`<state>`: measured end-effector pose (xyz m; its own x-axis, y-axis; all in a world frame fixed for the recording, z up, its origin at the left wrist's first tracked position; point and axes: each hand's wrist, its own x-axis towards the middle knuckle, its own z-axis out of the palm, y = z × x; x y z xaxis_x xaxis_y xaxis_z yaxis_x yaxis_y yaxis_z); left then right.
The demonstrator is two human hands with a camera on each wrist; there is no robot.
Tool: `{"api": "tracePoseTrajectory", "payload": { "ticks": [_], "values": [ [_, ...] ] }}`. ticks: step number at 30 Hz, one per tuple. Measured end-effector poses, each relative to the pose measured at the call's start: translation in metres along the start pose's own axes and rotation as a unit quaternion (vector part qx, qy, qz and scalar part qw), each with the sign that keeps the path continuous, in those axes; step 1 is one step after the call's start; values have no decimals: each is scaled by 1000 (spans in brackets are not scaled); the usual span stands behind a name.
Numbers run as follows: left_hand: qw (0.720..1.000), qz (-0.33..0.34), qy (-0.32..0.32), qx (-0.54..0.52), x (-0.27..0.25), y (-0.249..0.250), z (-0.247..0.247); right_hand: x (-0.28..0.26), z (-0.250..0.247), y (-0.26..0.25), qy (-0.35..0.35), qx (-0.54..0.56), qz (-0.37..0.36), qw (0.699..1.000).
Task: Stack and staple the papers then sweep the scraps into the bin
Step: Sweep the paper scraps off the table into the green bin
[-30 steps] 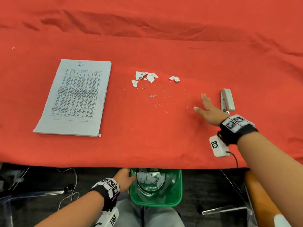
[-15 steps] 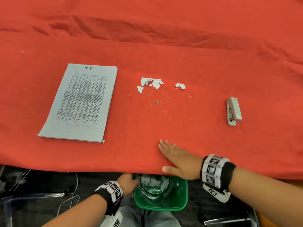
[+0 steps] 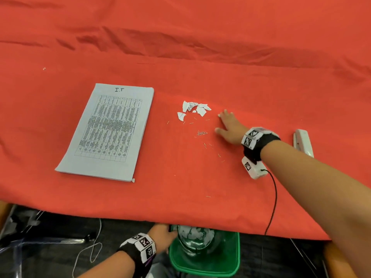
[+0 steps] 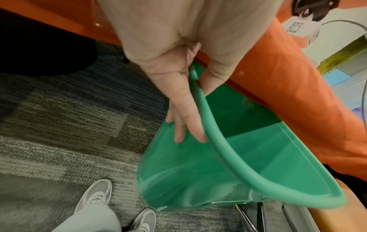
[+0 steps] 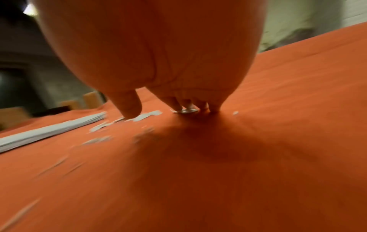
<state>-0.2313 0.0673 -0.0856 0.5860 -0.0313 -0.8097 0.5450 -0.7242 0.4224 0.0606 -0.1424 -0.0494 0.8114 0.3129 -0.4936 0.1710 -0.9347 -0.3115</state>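
Head view: the papers [image 3: 108, 131] are seen gathered in one squared stack, lying on the red cloth of the bench [image 3: 241, 47] well to the left of the right hand's fingers [image 3: 225, 115]. Whether a staple has been driven cannot be told, though the stapler [image 3: 303, 141] has been set aside behind the right wrist, so the stacking and stapling are judged done. The sweeping is judged to be under way and unfinished. The right hand [image 3: 230, 125] is laid flat on the cloth with the fingers straight and spread, nothing being held; one small scrap appears to be touched by the fingertips in the right wrist view. The main cluster of torn paper scraps [image 3: 193, 109] lies just left of those fingers, and loose staples [image 3: 201, 133] are scattered between the fingers and the near edge of the bench. All of this remains to be drawn to that edge. Below the edge, the green bin [image 4: 258, 157] is held ready, tilted, its rim gripped by the left hand [image 4: 178, 78], thumb inside and fingers [image 4: 184, 125] along the outer wall. White pieces seem already to lie inside it, seen from above.
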Motion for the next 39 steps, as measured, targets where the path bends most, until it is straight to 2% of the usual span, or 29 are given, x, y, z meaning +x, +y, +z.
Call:
{"api": "tracePoseTrajectory", "payload": {
  "ticks": [2, 5, 7, 9, 11, 15, 17, 21, 25, 29, 37, 39],
  "values": [
    [1000, -6, 1, -11, 1, -1, 0, -31, 22, -15, -31, -30, -67, 997],
    [1000, -22, -9, -16, 1, -2, 1, -99, 49, -34, -118, -55, -160, 979],
    [999, -30, -14, -22, 0, -2, 0, -141, 59, -41, -183, -65, -193, 962],
    [999, -27, -18, -25, 0, -3, 0, -159, 54, -44, -233, -63, -197, 950],
    [999, -27, -12, -28, 1, -3, 0, -146, 33, -49, -216, -44, -180, 959],
    [999, -35, -5, -17, 0, -3, 1, -61, -25, -61, -60, -36, -130, 989],
    [999, -38, -3, -18, 1, -4, 2, -15, -43, -68, -15, -40, -99, 994],
    [999, -38, 0, -33, 3, -7, 5, 52, -44, -87, 1, -39, -67, 997],
    [999, -36, -3, -36, 6, -10, 6, 69, -17, -96, 8, -65, -71, 995],
    [999, -34, -10, -23, 4, -11, 4, 38, 10, -93, -1, -76, -125, 989],
    [999, -27, -16, -16, 0, -4, 2, -120, 53, -52, -167, -105, -201, 959],
    [999, -29, -18, -9, -3, -2, -1, -133, 43, -54, -206, -94, -197, 954]
  ]
}}
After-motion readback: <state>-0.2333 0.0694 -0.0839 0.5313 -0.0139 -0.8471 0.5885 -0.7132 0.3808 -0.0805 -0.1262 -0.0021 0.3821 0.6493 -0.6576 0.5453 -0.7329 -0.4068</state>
